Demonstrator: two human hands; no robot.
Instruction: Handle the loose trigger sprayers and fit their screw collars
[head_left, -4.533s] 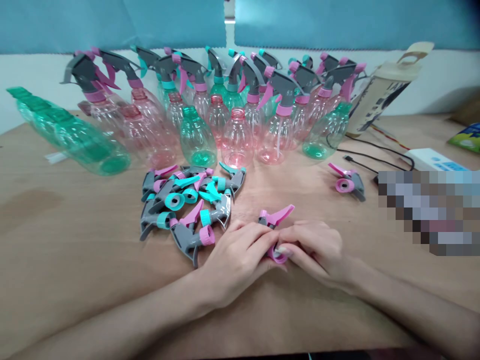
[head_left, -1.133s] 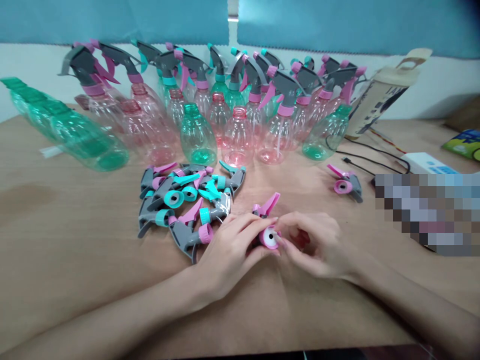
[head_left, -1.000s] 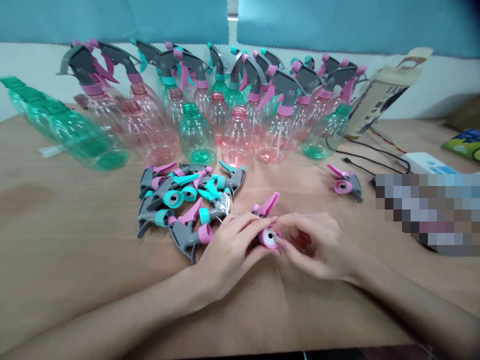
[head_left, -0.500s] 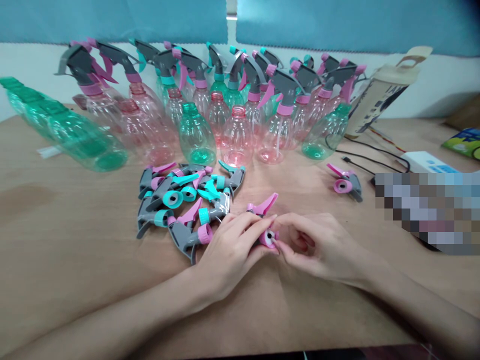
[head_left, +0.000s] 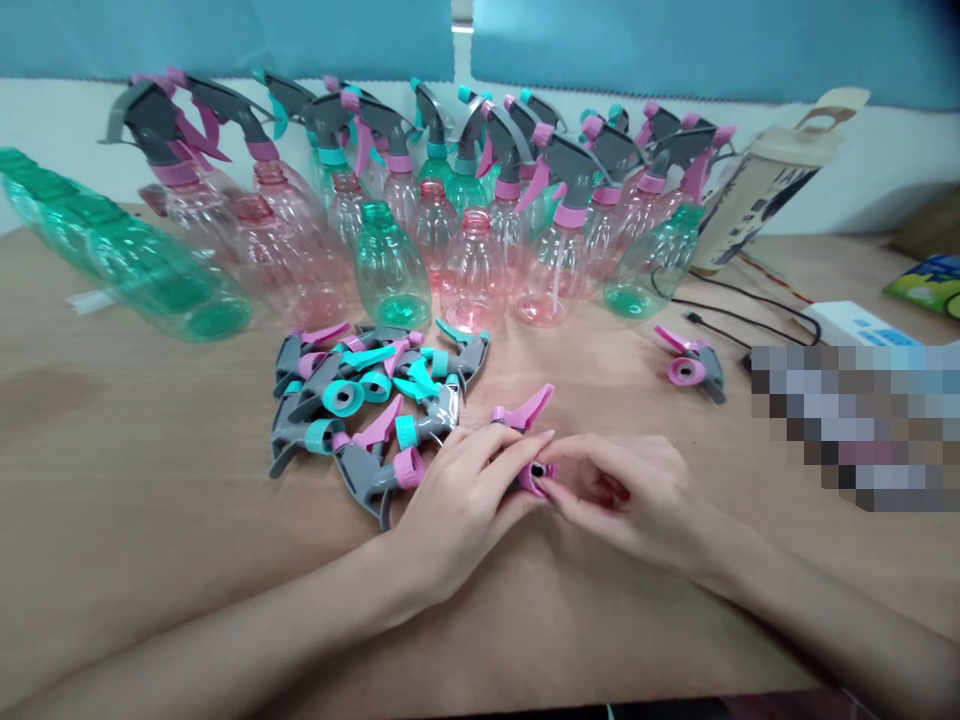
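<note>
A grey spray head with a pink trigger [head_left: 531, 408] and pink collar is held low over the table, its collar opening facing me. My left hand [head_left: 469, 500] wraps round its body from the left. The thumb and index finger of my right hand [head_left: 626, 495] pinch at the collar's right edge; whether a small part is between them is hidden. Just left of my left hand lies a pile of grey spray heads [head_left: 367, 400] with pink and turquoise collars. One more pink-collared spray head [head_left: 688, 370] rests apart on the right.
Behind stand several pink bottles [head_left: 476, 270] and green bottles [head_left: 391, 265], many topped with spray heads. Green bottles lean at the left [head_left: 150, 260]. A cream tumbler [head_left: 765, 190], black cable [head_left: 735, 318] and white box [head_left: 862, 325] are at the right of the table [head_left: 600, 630].
My right fingertips have shifted slightly left, closer onto the collar, and the white ring inside it shows less. My left hand keeps its hold.
</note>
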